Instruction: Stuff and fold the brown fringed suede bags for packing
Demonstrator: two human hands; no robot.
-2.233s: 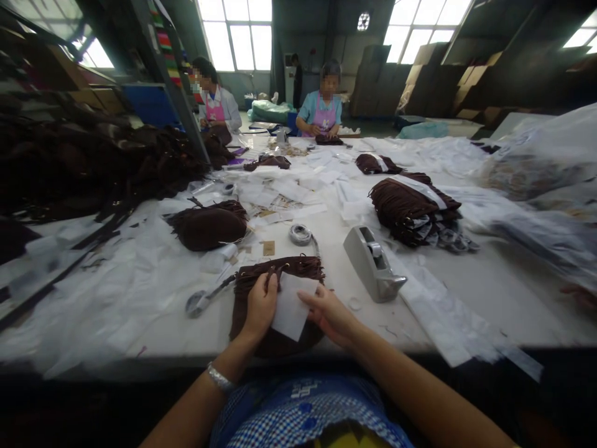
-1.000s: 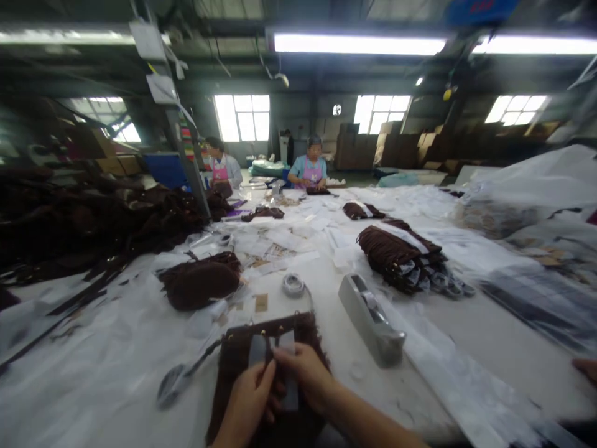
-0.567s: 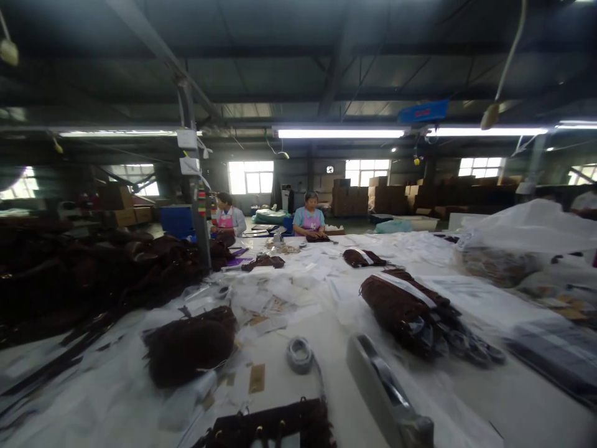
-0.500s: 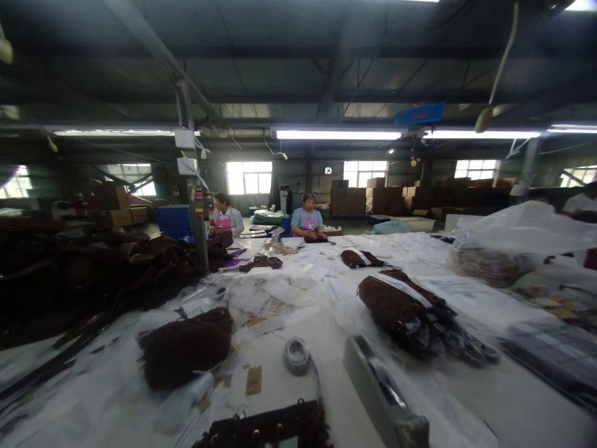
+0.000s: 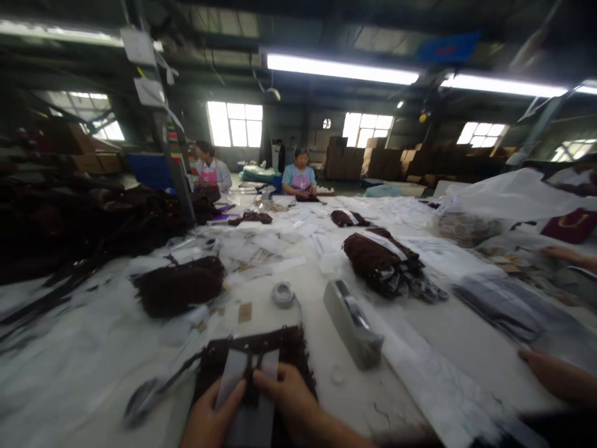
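Note:
A dark brown fringed bag point(image 5: 297, 351) lies at the near edge of the table in the head view, with metal eyelets along its top. Across its front is a white sheet point(image 5: 236, 367), with dark straps point(image 5: 252, 362) hanging over it. My left hand point(image 5: 214, 407) is closed at the sheet's left side, its thumb on the front beside the straps. From the right, my right hand point(image 5: 291, 392) pinches at the straps, thumb and finger together. Blur hides the exact contact of the fingertips. A dark cord runs left from the bag to a grey loop point(image 5: 142, 398).
A grey tape dispenser point(image 5: 352, 323) and a grey ribbon roll point(image 5: 283, 294) stand beyond the bag. Brown bundles point(image 5: 180, 286) lie left and right point(image 5: 380, 261). Another person's hand point(image 5: 555, 373) is at the right, near grey wrapped fabric point(image 5: 508, 308). Co-workers sit across the table.
The view has tilted downward. Both my hands have come into view on the brown bag, at the white sheet and straps. Another person's hands now show at the right.

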